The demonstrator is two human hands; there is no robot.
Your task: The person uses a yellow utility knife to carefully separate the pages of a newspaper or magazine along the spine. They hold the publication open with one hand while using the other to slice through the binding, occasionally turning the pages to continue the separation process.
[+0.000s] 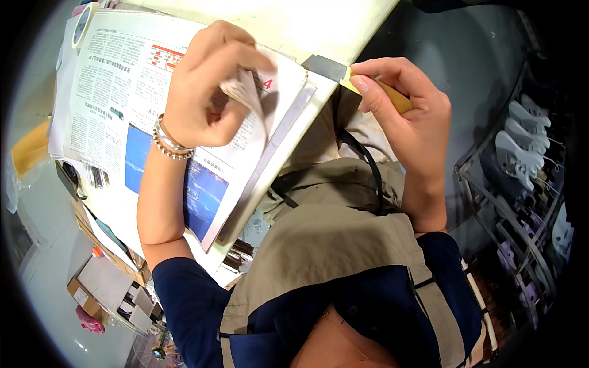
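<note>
My left hand (205,89), with bracelets at the wrist, is closed on a curled-up page of newspaper (104,80). The page bends up between thumb and fingers, and its lower part lies over a stack of papers at the table edge. To the right, my right hand (408,101) grips the yellowish handle of a putty knife (392,96). Its flat grey blade points left, over the table's corner edge beside the papers. Part of the handle is hidden in my palm.
The pale table (307,21) runs diagonally, its edge close to my apron (331,239). A tape roll (81,26) sits at the far left on the papers. Cardboard boxes (110,282) stand at lower left. A metal rack (491,190) with white shaped pieces (518,153) stands at right.
</note>
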